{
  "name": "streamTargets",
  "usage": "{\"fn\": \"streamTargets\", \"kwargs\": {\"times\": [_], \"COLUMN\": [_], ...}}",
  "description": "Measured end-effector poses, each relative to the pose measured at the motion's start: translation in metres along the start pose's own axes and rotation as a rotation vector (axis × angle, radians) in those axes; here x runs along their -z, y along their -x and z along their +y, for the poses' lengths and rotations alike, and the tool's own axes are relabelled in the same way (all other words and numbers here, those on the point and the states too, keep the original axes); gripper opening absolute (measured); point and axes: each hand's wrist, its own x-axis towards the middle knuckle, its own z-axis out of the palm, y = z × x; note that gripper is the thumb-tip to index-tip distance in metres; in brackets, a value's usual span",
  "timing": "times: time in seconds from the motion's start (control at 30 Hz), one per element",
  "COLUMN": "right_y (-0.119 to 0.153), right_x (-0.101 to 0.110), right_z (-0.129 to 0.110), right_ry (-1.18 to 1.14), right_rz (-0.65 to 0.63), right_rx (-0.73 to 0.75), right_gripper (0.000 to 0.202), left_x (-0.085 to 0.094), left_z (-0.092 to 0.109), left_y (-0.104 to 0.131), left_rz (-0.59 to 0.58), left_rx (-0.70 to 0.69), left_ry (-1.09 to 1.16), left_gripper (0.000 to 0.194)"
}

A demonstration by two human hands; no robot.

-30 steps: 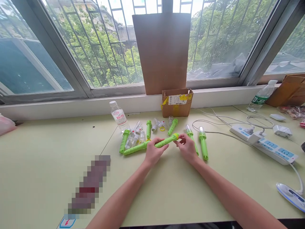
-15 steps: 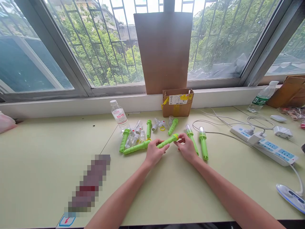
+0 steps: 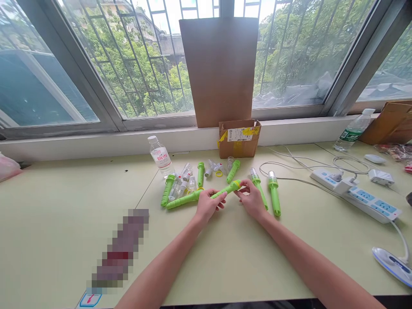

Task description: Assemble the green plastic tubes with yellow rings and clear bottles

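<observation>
My left hand is closed around a green ribbed plastic tube, holding it slanted up to the right above the table. At its upper end sits a yellow ring, pinched by the fingertips of my right hand. Another green tube lies just left of my left hand. Beyond my right hand lie two green tubes with clear caps, one nearer and one partly behind the hand. Clear plastic caps and a loose yellow ring are scattered behind my hands.
More green tubes lie among the caps. A water bottle stands at the back left, a small cardboard box at the back centre. To the right are a white power strip with cables and another bottle.
My left fingers have shifted slightly along the green tube, the thumb moving a little. My right hand stays at the yellow ring. The view has moved very slightly.
</observation>
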Motion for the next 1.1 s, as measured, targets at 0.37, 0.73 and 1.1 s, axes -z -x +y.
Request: {"fn": "streamTargets", "kwargs": {"times": [0.37, 0.73, 1.1], "right_y": [-0.0026, -0.0013, -0.0026], "right_x": [0.0022, 0.0016, 0.0022], "right_z": [0.001, -0.0008, -0.0001], "right_ry": [0.013, 0.028, 0.01], "right_rz": [0.005, -0.037, 0.016], "right_rx": [0.021, 0.028, 0.053], "right_gripper": [0.019, 0.02, 0.021], "left_x": [0.003, 0.0063, 0.0069], "left_z": [-0.0011, -0.0044, -0.0012], "left_y": [-0.0028, -0.0051, -0.0046], "left_rz": [-0.03, -0.114, -0.163], "left_rx": [0.016, 0.077, 0.078], "left_ry": [-0.049, 0.041, 0.002], "left_gripper": [0.043, 0.05, 0.049]}}
